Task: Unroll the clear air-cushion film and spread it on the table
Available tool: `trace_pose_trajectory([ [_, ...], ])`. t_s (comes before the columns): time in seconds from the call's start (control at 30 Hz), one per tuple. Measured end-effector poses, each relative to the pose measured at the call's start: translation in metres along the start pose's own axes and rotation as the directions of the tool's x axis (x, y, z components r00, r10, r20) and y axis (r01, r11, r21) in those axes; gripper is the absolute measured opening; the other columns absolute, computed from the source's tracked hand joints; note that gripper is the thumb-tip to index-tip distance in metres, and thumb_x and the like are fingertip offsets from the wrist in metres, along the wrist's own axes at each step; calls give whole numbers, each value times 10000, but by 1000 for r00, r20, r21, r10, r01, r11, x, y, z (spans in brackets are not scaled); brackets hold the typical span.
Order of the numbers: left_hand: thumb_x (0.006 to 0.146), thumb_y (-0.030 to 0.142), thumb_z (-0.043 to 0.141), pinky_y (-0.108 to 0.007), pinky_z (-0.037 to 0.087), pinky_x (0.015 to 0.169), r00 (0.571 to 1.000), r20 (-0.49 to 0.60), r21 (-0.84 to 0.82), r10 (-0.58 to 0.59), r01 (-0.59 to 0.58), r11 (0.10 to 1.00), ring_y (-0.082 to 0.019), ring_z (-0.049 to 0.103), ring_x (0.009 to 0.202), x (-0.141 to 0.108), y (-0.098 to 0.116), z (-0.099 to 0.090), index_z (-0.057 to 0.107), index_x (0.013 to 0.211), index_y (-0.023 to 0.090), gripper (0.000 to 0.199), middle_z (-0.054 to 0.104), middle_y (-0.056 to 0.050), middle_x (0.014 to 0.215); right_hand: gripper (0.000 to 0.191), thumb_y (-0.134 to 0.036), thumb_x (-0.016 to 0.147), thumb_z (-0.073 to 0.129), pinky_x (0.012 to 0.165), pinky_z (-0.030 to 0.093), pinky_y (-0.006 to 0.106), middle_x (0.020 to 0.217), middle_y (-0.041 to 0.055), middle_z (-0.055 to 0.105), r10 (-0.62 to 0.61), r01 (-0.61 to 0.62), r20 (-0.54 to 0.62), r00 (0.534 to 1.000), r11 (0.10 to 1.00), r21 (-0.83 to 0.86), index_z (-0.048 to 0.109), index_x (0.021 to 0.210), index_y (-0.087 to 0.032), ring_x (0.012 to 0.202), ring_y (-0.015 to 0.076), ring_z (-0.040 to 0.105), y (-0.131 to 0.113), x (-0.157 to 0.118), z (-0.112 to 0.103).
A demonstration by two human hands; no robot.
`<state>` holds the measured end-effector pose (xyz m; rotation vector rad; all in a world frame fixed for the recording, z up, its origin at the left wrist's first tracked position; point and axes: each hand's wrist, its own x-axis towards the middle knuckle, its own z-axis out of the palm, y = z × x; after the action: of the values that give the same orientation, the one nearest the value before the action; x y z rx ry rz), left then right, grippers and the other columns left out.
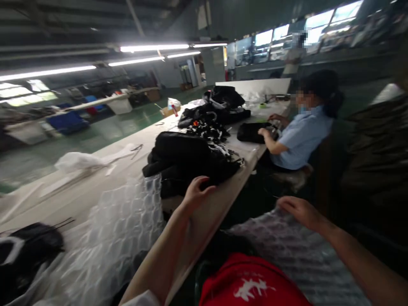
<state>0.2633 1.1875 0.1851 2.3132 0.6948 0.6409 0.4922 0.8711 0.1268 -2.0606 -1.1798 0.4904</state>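
My left hand (198, 193) hovers over the table edge beside a heap of black fabric items (183, 155), its thumb and fingers apart and nothing between them. On the right, my right hand (295, 208) pinches the upper corner of a sheet of clear bubble wrap (296, 255), which hangs down off the table side. More air-cushion wrap (124, 216) lies on the table to the left of my left arm. At the lower left sits a black item with a white strip (30, 250).
Across the long table (127, 170), a person in a light blue shirt (302, 131) handles a black pouch (250, 132). Behind the near heap is another black pile (223, 100). Thin white plastic (76, 161) lies at the left. A dark bulky heap (376, 148) stands at the far right.
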Motion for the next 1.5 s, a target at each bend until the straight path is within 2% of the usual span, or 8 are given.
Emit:
trace_pose_trajectory([
  [0.23, 752, 535, 615, -225, 391, 584, 657, 736, -281, 165, 74, 957, -105, 494, 603, -44, 95, 152, 656, 757, 128, 409, 585, 12, 660, 408, -472, 864, 540, 826, 482, 295, 984, 59, 675, -45, 29, 56, 997, 966, 258, 633, 1099, -152, 900, 188, 621, -26, -22, -11],
  [0.63, 584, 553, 780, -222, 409, 551, 788, 596, -438, -153, 479, 761, -113, 530, 540, 5, 35, 91, 642, 788, 132, 487, 637, -11, 661, 484, -409, 648, 738, 803, 502, 328, 982, 89, 712, 360, -444, 283, 889, 829, 341, 668, 1044, -141, 915, 247, 651, 106, -128, 17],
  [0.8, 710, 465, 671, -362, 490, 793, 912, 364, -83, -187, 231, 969, -269, 634, 894, 17, 34, 94, 652, 977, 114, 442, 685, -122, 950, 372, -468, 754, 627, 767, 495, 307, 833, 81, 704, 273, -368, 252, 928, 769, 523, 679, 857, -114, 793, 198, 644, 89, -118, 33],
  [0.9, 748, 339, 655, -449, 344, 1070, 986, 98, 203, 132, -149, 968, -318, 434, 1290, -3, 70, 107, 520, 1290, 132, 595, 519, -171, 1343, 282, -392, 768, 588, 706, 474, 281, 770, 59, 687, 283, -350, 212, 935, 828, 437, 675, 788, -124, 738, 178, 620, 77, -110, 41],
  [1.03, 696, 408, 721, -467, 243, 1155, 654, 528, 43, 542, -658, 752, -298, 385, 1340, -61, 129, 155, 490, 1330, 196, 706, 485, -125, 1398, 246, -333, 776, 544, 615, 411, 250, 739, 38, 660, 213, -269, 213, 953, 920, 285, 677, 775, -127, 677, 152, 564, 66, -96, 62],
  [1.13, 719, 364, 682, -427, 440, 988, 421, 824, 39, 379, -709, 704, -288, 588, 1108, -86, 145, 199, 592, 1185, 148, 521, 638, -136, 1166, 259, -335, 762, 551, 593, 383, 243, 715, 41, 644, 199, -241, 222, 954, 954, 181, 680, 745, -110, 661, 149, 534, 62, -91, 75],
  [1.27, 723, 479, 661, -288, 478, 646, 308, 952, 192, 5, -606, 772, -223, 642, 751, -78, 126, 221, 705, 963, 152, 408, 695, -81, 839, 320, -396, 801, 538, 600, 395, 221, 757, 33, 660, 166, -252, 286, 944, 921, 296, 702, 817, -121, 688, 149, 557, 56, -98, 74],
  [1.5, 695, 460, 680, -199, 357, 561, 270, 962, 145, -43, -371, 917, -100, 510, 609, -58, 103, 210, 747, 907, 185, 354, 612, 24, 682, 218, -294, 770, 541, 594, 380, 211, 760, 20, 660, 153, -226, 247, 957, 926, 301, 686, 813, -138, 692, 144, 574, 44, -104, 76],
])
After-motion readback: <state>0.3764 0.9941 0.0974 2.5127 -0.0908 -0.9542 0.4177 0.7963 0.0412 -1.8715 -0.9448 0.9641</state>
